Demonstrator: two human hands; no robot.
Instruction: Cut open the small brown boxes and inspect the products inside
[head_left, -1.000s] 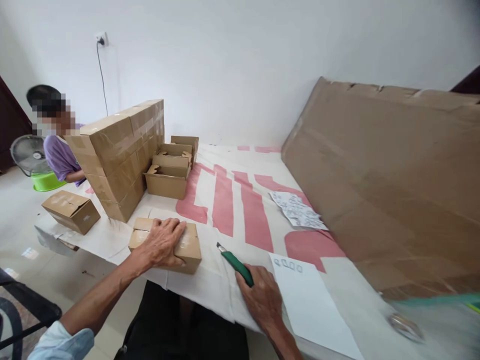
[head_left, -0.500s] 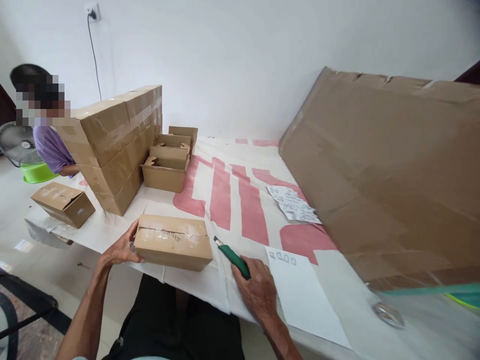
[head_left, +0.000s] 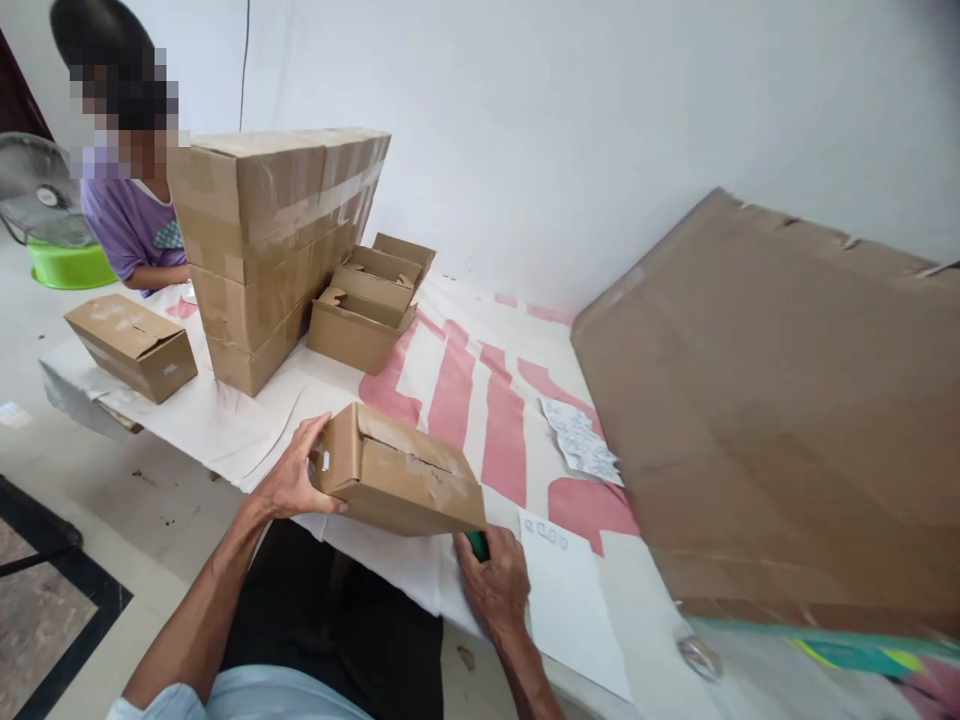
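A taped cardboard box [head_left: 412, 475] is tilted up at the table's front edge, its slit top seam facing me. My left hand [head_left: 296, 470] grips its left end, thumb below and fingers behind. At the box's lower right corner my right hand [head_left: 495, 575] is closed around a green utility knife [head_left: 478, 545]. Only a bit of the knife's handle shows; the box hides its blade. Right of that hand lies a white sheet of paper [head_left: 574, 600] with small drawn shapes along its top.
Stacked sealed boxes [head_left: 277, 260] stand at the left, with open boxes [head_left: 360, 325] beside them. Another closed box [head_left: 135, 345] sits near the left edge. A large cardboard sheet [head_left: 772, 420] leans at the right. A scribbled paper [head_left: 581, 440] and tape roll [head_left: 699, 657] lie on the table. A person [head_left: 127, 230] sits behind the stack.
My left hand has lifted and tilted the box, turning its top toward me. The knife has gone from plain sight to mostly behind the box. My view has shifted left.
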